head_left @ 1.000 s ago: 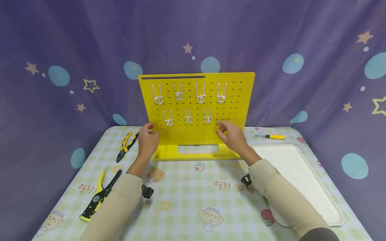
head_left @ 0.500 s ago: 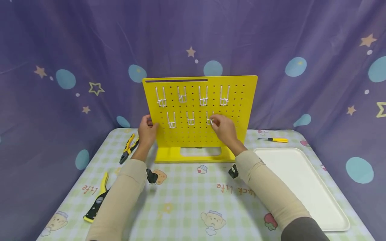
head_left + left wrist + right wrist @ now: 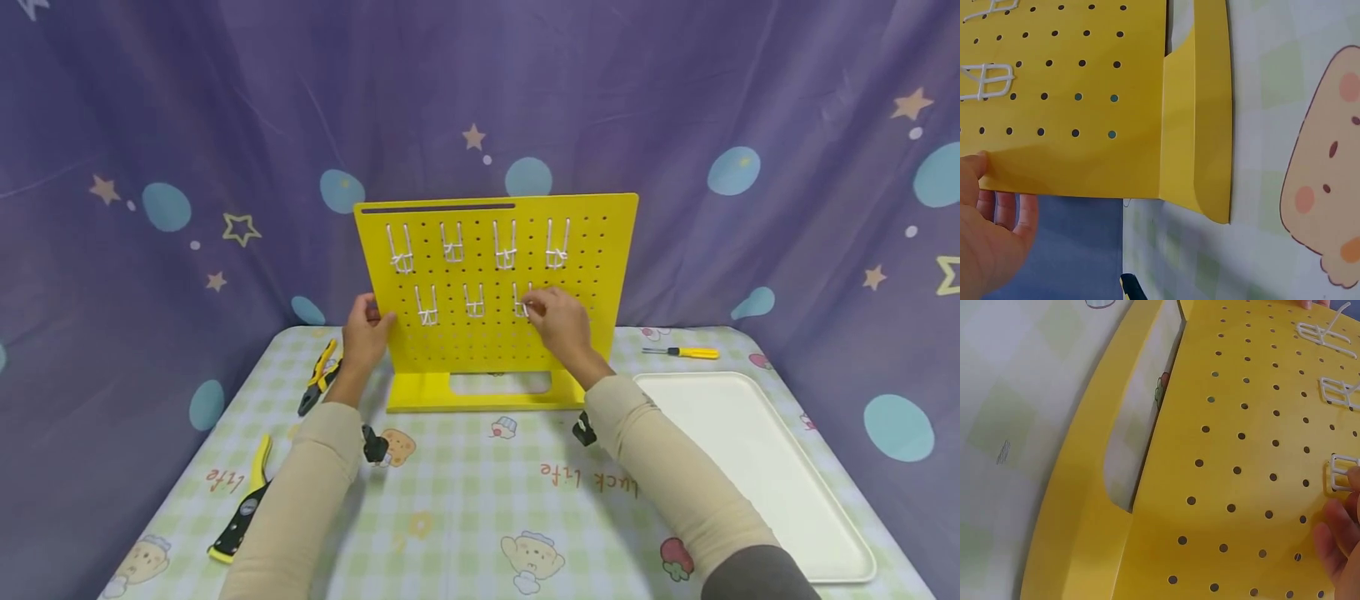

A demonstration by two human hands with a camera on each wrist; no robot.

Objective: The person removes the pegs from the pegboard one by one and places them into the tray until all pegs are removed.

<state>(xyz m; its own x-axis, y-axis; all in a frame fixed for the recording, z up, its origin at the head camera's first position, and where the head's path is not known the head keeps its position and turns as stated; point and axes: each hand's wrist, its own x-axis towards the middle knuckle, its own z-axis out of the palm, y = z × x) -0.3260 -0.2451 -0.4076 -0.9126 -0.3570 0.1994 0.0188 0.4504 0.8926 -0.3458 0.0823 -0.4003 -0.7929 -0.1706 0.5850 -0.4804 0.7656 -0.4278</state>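
A yellow pegboard point(image 3: 450, 354) stands upright on its base at the back of the table. White wire hooks hang on it in two rows. My left hand point(image 3: 366, 333) grips the board's left edge; in the left wrist view its thumb point(image 3: 974, 169) lies on the front and the other fingers go behind. With thumb and fingertips, my right hand point(image 3: 562, 325) pinches the rightmost hook point(image 3: 517, 302) of the lower row. Those fingertips partly cover that hook point(image 3: 1340, 472) in the right wrist view.
On the left lie yellow-black pliers point(image 3: 319, 379) and a yellow-black wire stripper point(image 3: 242, 518), partly behind the left sleeve. A yellow-handled screwdriver point(image 3: 690, 353) lies at the back right. The white tray point(image 3: 750, 467) sits beside the right forearm. A purple curtain point(image 3: 600, 100) hangs behind.
The right hand has moved left and up from beside the lower row onto its rightmost hook. The left hand has closed round the board's left edge. The head view has shifted slightly.
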